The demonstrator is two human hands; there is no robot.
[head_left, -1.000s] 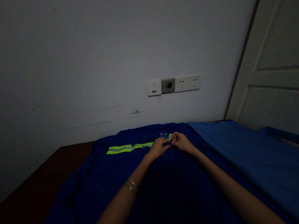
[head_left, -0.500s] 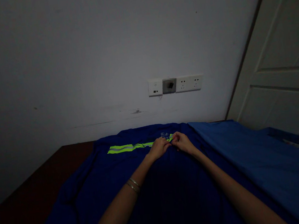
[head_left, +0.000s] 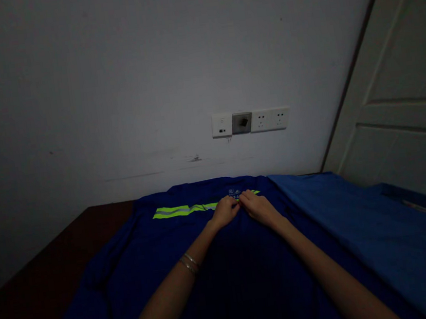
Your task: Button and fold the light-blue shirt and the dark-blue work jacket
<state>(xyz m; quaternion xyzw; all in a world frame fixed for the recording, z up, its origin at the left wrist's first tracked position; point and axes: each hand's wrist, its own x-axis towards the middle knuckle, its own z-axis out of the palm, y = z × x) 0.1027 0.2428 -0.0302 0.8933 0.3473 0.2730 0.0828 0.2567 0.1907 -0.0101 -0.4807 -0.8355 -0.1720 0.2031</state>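
A dark blue work jacket [head_left: 151, 260] lies spread out before me, with a yellow-green and silver reflective strip [head_left: 171, 212] across its upper part. Both hands meet over that strip, near a small pale print [head_left: 234, 192] on the cloth. My left hand [head_left: 225, 212] is closed, its fingertips pinching the jacket. My right hand [head_left: 256, 207] is closed as well, its fingertips touching the left ones on the same bit of jacket. What exactly sits between the fingertips is too small and dark to see. Thin bracelets [head_left: 189, 263] circle my left wrist.
The jacket lies on a dark reddish-brown table [head_left: 64, 245] against a pale wall [head_left: 130, 87]. Sockets and switches [head_left: 270, 120] are set in the wall. To the right lies a lighter blue cloth [head_left: 361, 224], and a panelled door [head_left: 397, 116] stands beyond it.
My right hand has shifted slightly left and turned palm down, closing against the left fingertips. More of the strip shows beyond it. The left hand has barely moved.
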